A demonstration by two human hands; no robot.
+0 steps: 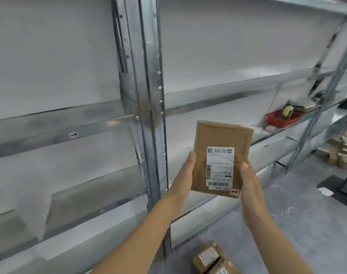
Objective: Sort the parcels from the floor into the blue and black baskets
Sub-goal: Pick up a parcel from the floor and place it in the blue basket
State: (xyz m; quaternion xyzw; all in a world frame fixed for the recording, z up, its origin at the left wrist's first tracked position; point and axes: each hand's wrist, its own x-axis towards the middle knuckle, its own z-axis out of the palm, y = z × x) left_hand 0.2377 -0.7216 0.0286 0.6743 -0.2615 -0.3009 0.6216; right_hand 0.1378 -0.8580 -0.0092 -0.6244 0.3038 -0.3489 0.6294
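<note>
I hold a brown cardboard parcel (222, 139) up in front of the metal shelving, its white shipping label facing me upside down. My left hand (185, 173) grips its left edge, thumb on the front. My right hand (249, 184) grips the lower right corner beside a small pink sticker. Two more cardboard parcels (212, 258) with white labels lie on the grey floor below my arms. No blue or black basket is in view.
Galvanised steel shelving (148, 95) with bare white shelves fills the view. A red basket (281, 117) holding a roll of tape sits on a shelf at the right. More cardboard boxes (342, 153) lie on the floor at the far right, near a black stand base (338, 186).
</note>
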